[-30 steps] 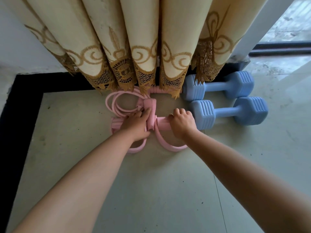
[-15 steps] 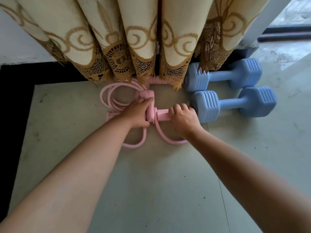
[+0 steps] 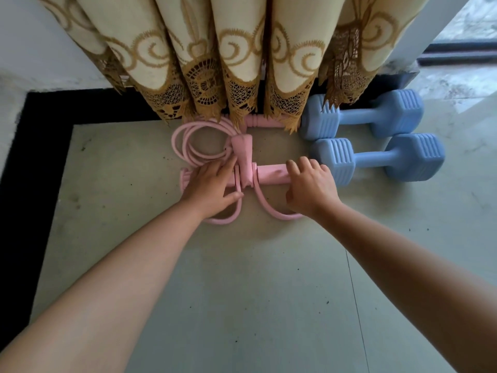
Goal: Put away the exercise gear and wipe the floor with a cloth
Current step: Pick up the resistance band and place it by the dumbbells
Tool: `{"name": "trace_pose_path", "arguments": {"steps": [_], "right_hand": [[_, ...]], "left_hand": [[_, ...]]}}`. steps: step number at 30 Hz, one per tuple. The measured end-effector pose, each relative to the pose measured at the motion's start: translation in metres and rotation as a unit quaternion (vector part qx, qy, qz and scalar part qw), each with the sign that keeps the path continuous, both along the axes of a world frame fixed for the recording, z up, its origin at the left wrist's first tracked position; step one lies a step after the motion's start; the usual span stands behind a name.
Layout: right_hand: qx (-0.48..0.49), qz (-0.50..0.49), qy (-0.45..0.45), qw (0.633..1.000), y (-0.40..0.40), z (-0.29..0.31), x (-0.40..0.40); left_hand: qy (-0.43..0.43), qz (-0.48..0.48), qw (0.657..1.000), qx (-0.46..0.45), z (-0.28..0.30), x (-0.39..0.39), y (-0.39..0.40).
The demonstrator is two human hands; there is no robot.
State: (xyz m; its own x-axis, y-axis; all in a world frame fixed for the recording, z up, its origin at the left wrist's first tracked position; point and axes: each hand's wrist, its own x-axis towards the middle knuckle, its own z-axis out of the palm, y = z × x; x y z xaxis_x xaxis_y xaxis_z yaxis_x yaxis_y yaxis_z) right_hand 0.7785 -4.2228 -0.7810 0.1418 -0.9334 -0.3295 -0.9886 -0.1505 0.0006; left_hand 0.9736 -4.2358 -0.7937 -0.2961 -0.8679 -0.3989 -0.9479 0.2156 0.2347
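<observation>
A pink pedal puller (image 3: 271, 176) with looped rubber tubes lies on the grey floor below the curtain hem. My left hand (image 3: 212, 188) rests on the left half of its foam bar, with fingers spread fairly straight and the thumb on the near side. My right hand (image 3: 312, 187) grips the bar's right end, fingers curled over the top. Two blue dumbbells lie side by side just to the right: one (image 3: 376, 158) almost touches my right hand, the other (image 3: 360, 117) is partly under the curtain. A second pink handle (image 3: 265, 121) peeks out beneath the curtain.
A cream curtain (image 3: 242, 49) with brown lace hem hangs over the far edge of the floor. A black border strip (image 3: 40, 146) runs along the left and back. Grey tiled floor (image 3: 255, 292) with dark specks spreads toward me. A white post (image 3: 419, 36) stands at back right.
My right hand has slid along the bar to its right end, baring more pink foam. My left hand's fingers have straightened over the bar. The puller stays on the floor.
</observation>
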Motion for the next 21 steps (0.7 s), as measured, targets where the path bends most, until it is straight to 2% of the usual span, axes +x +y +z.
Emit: {"name": "trace_pose_path", "arguments": {"steps": [3,7,10,15,21], "right_hand": [[0.001,0.013,-0.012,1.000,0.003,0.008,-0.001],[0.032,0.051,-0.024,0.998,0.002,0.024,0.005],[0.077,0.034,-0.052,0.995,0.010,0.061,0.017],[0.144,0.073,-0.044,0.986,0.039,0.160,0.052],[0.187,0.130,-0.049,0.973,0.055,0.325,0.104]], "left_hand": [[-0.013,-0.002,1.000,-0.019,0.010,0.002,0.001],[-0.079,-0.043,0.995,-0.042,0.034,0.005,-0.003],[-0.080,-0.011,0.996,-0.029,0.074,0.008,0.004],[-0.062,0.063,0.996,0.010,0.174,0.022,0.051],[-0.059,0.155,0.984,0.063,0.330,0.064,0.094]]}}
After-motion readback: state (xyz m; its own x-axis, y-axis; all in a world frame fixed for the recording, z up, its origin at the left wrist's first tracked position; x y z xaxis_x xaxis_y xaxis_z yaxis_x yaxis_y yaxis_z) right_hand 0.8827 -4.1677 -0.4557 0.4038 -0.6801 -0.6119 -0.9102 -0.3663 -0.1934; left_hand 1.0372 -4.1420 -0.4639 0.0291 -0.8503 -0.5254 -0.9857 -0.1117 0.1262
